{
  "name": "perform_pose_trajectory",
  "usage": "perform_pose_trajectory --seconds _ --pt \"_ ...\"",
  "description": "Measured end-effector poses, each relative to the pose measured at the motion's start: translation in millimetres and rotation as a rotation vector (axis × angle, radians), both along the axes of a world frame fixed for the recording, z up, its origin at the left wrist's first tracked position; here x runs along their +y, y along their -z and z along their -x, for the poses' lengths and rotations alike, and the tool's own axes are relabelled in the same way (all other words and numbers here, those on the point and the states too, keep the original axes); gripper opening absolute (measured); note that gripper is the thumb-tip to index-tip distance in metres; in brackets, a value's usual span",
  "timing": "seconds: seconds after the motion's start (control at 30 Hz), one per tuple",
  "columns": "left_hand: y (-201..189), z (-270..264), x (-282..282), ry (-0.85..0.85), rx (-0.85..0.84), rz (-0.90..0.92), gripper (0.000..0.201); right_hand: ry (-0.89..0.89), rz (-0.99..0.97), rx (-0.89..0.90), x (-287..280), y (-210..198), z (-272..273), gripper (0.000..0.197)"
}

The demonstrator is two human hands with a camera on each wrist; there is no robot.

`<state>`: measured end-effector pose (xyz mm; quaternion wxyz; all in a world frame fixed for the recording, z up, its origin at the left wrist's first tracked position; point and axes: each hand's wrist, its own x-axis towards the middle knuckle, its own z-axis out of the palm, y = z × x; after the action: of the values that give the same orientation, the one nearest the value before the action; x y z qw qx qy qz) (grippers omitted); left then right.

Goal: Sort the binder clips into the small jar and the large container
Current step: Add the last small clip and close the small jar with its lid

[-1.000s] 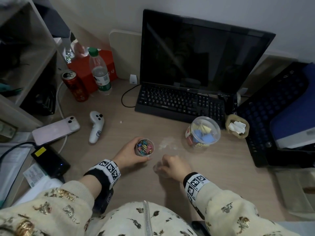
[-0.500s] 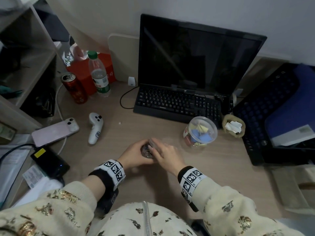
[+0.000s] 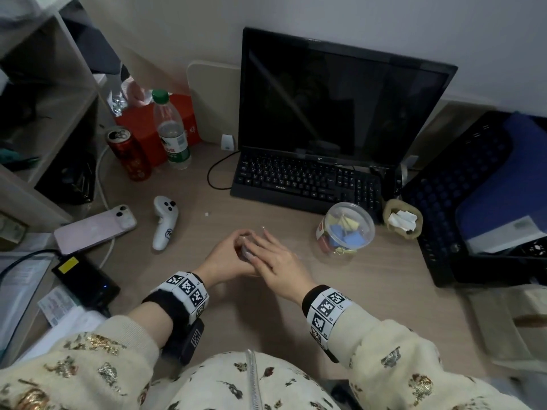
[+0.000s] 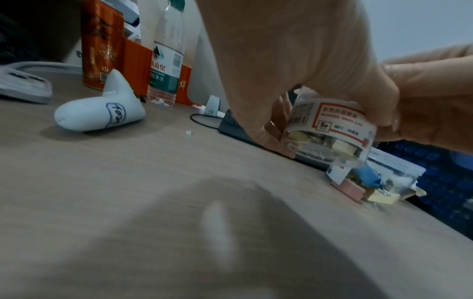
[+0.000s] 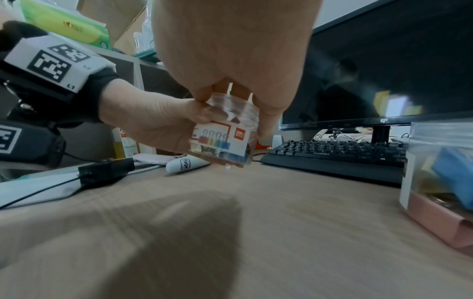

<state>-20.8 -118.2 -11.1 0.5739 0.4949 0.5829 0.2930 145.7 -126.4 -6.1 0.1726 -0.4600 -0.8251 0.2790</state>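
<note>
A: From the head view, what step is this?

B: Capping, I'd say. The left hand (image 3: 225,255) curls round the small jar (image 3: 243,252), mid-desk in front of the person, and the right hand (image 3: 276,258) lies over its top, fingers fairly straight. The large container (image 3: 346,229) stands well apart to the right, near the keyboard (image 3: 305,180), lid on, big clips inside.

A: And the left wrist view?

B: The small jar (image 4: 330,129) is tilted and held just off the desk (image 4: 153,182), left fingers (image 4: 266,131) wrapped behind it, the right hand (image 4: 430,101) gripping its far side. Small clips show through the wall.

A: Right wrist view?

B: The right hand's fingertips (image 5: 266,125) and thumb close on a clear lid (image 5: 231,107) atop the jar (image 5: 222,141); the left hand (image 5: 153,125) steadies the body. Whether the lid is fully seated I cannot tell.

A: Next move?

B: Likely a twist or press of the lid while the left holds firm, then setting the jar down upright.
</note>
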Motion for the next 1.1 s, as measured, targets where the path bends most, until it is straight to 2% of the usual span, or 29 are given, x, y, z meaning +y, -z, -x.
perform_pose_trajectory --seconds 0.1,0.2,0.3,0.53,0.63,0.97,1.1 --pt "-12 6 4 0.051 -0.027 -0.007 0.066 -0.02 0.07 0.09 7 -8 1 0.043" --pt "-24 15 5 0.1 -0.008 -0.032 0.056 -0.064 0.126 0.174 13 -19 2 0.046" --pt "-33 21 7 0.118 -0.027 -0.022 0.051 -0.118 0.138 0.223 19 -32 2 0.039" --pt "-48 27 14 0.176 -0.08 0.002 0.078 -0.178 0.314 0.429 32 -51 -6 0.03" --pt "-51 29 14 0.176 -0.094 0.02 0.079 -0.197 0.327 0.462 33 -57 -6 0.028" --pt "-48 12 19 0.12 -0.064 -0.071 0.069 -0.068 0.026 0.223 28 -49 -5 0.035" --pt "-51 10 22 0.229 0.0 -0.081 0.08 -0.074 0.074 0.172 31 -59 -13 0.057"
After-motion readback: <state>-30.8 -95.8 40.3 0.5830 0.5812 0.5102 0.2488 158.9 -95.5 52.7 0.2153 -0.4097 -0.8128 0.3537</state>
